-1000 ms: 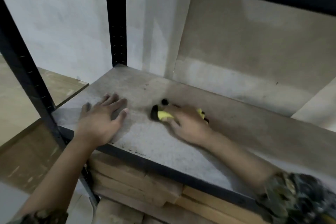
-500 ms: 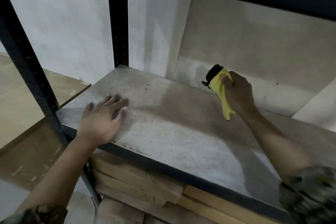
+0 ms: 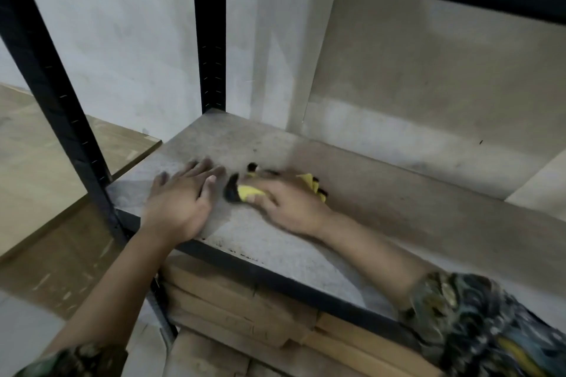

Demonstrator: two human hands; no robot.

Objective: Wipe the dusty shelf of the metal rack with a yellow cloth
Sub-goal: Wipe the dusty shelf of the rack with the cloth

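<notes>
Head view: the right hand [image 3: 291, 208], half a second ago lifted at the back wall, is down again, pressing the bunched yellow cloth with black edging [image 3: 249, 192] flat just beside the left hand [image 3: 180, 196], which stays spread, palm down. Another stroke looks under way. The grey dusty shelf board [image 3: 398, 211] is paler near the front of the black metal rack [image 3: 211, 40]; stacked timber [image 3: 245, 312] lies beneath the hands, bare wall behind.

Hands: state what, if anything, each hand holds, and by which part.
The right hand presses the yellow cloth down across its middle; the left hand holds nothing.
</notes>
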